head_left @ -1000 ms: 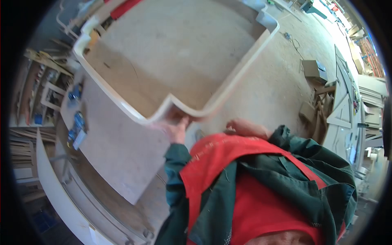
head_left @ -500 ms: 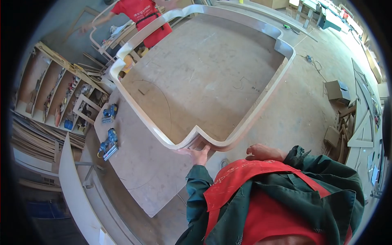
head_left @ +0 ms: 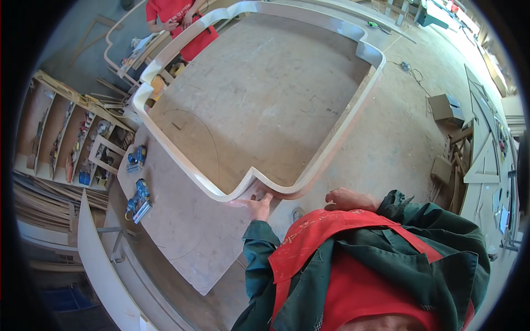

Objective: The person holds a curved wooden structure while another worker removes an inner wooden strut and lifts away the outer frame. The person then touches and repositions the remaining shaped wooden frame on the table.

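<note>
My left hand [head_left: 258,208] is on the near corner of a large curved white frame [head_left: 190,168], its thumb and fingers spread against the notch. The frame stands on edge on a big work table [head_left: 187,243] and forms a closed loop with stepped corners. To the right, my right hand [head_left: 350,199] hangs in front of the red apron [head_left: 331,226], fingers curled; it is apart from the frame, and whether it holds anything is hidden. Two blue power tools [head_left: 141,201] lie on the table left of the frame.
A co-worker in red [head_left: 171,12] stands beyond the frame at the upper left. Shelves with tools [head_left: 63,132] are at the left, above stacked strips. A long curved panel [head_left: 99,259] stands lower left. At right are a cardboard box [head_left: 445,109] and wood offcuts [head_left: 441,169].
The view has swung, bringing the co-worker into sight; that person's arms have since come in to the body. My left hand stays on the frame's corner.
</note>
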A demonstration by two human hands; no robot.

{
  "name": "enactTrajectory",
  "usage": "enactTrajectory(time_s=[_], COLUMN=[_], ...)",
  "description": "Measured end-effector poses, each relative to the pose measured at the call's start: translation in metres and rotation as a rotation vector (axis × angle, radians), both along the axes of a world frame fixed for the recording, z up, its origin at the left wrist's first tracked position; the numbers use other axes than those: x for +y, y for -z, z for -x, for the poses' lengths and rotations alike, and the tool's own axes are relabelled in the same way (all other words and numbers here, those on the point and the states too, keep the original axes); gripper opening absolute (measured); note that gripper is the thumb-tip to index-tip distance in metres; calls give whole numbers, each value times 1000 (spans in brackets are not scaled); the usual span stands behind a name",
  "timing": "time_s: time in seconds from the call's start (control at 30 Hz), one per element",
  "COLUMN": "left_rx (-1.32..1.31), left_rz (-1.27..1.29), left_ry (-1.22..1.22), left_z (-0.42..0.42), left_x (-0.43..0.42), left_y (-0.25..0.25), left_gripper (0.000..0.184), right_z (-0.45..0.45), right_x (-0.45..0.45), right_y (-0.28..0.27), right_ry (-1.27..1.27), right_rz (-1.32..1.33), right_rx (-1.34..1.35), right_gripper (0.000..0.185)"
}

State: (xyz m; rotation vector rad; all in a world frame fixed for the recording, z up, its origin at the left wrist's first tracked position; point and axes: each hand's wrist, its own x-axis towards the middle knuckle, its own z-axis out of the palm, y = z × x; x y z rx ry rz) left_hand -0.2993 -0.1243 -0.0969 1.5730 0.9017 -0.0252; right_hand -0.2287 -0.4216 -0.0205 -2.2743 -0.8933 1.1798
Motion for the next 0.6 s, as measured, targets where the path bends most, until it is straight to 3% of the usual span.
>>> enactTrajectory(time_s=[0.23, 0.43, 0.6], left_rx=[-115, -112, -115], left_rz=[85, 64, 62], left_ry=[-38, -46, 34], left_z=[0, -1, -2], left_x=[-6, -7, -2], left_y=[-16, -19, -15], left_gripper=[95, 79, 78], right_z=[4, 4, 1], right_x=[-7, -3, 4], right_y=[15, 1, -17], right_ry=[59, 62, 19], right_rz=[-136, -96, 39], right_rx=[-74, -51, 19], right_gripper=[37, 36, 40])
